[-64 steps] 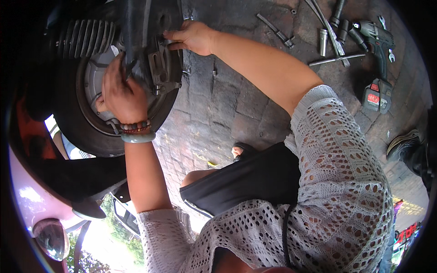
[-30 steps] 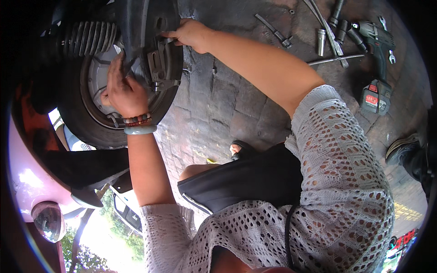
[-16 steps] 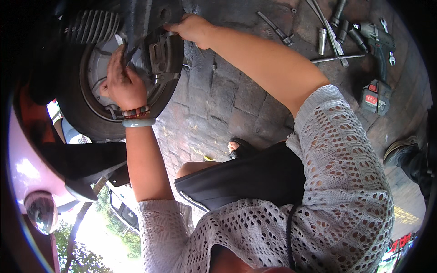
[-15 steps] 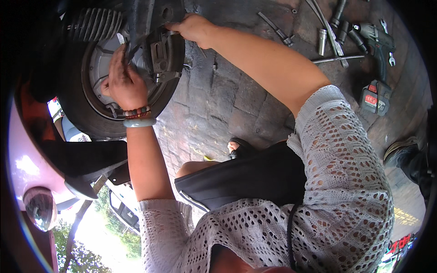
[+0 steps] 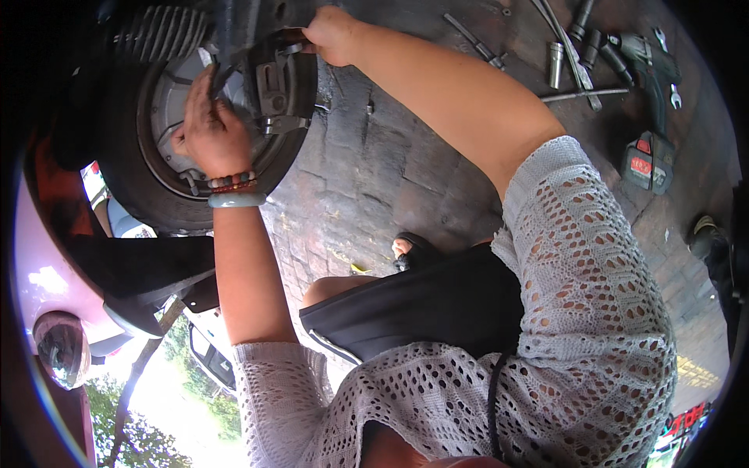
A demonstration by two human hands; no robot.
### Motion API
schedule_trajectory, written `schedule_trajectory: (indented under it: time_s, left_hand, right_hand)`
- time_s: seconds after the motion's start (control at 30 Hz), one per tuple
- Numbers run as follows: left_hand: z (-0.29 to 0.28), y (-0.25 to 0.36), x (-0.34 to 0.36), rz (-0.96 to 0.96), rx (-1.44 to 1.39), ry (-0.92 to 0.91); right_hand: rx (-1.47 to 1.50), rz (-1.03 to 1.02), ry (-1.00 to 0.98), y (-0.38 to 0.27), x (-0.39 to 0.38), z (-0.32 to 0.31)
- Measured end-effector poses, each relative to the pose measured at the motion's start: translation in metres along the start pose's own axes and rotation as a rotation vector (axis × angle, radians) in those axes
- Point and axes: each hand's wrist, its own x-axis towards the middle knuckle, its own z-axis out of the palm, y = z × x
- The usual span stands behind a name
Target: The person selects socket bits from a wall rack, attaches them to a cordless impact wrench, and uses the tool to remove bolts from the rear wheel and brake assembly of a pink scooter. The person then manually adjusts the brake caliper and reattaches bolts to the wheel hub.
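A wheel with a black tyre (image 5: 129, 187) and a dull metal inner face (image 5: 165, 117) is at the upper left. My left hand (image 5: 214, 136) lies against this inner face, fingers stretched upward beside a dark metal arm. Beads and a pale bangle (image 5: 236, 200) circle its wrist. A dark brake caliper (image 5: 271, 90) sits on the wheel just right of that hand. At the caliper's upper end my right hand (image 5: 334, 35) has its fingers closed on a dark part, too shadowed to make out. A ribbed coil-like part (image 5: 160, 33) is above the wheel.
On the paved floor (image 5: 374, 171) at the upper right lie a cordless impact wrench (image 5: 651, 74), several sockets (image 5: 555, 64), a cross-shaped wrench (image 5: 585, 95) and a ratchet-like bar (image 5: 474, 40). A pink body panel (image 5: 55, 257) borders the left. Another person's shoe (image 5: 704, 226) shows at far right.
My right hand has moved slightly up and left at the caliper's upper end. The left hand stays nearly where it was. The other person's shoe has shifted up and right.
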Motion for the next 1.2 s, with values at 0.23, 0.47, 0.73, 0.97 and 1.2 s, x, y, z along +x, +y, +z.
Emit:
schedule_trajectory:
  time_s: [0.23, 0.47, 0.73, 0.97, 1.2]
  left_hand:
    - [-0.005, -0.008, -0.005, 0.008, 0.071, 0.037]
    - [-0.001, -0.012, -0.008, -0.038, 0.025, -0.006]
    - [-0.008, 0.002, 0.001, -0.099, 0.056, -0.024]
    - [-0.016, -0.008, -0.013, -0.201, 0.057, -0.076]
    - [-0.007, 0.001, -0.008, -0.387, 0.027, -0.114]
  right_hand:
    - [0.291, 0.019, -0.131, -0.035, -0.039, 0.01]
    - [0.423, -0.035, -0.187, -0.02, -0.039, 0.008]
    - [0.147, -0.003, -0.072, -0.048, -0.071, -0.007]
    - [0.431, 0.42, -0.214, -0.041, -0.044, 0.006]
    - [0.666, 0.373, -0.404, 0.018, 0.03, -0.054]
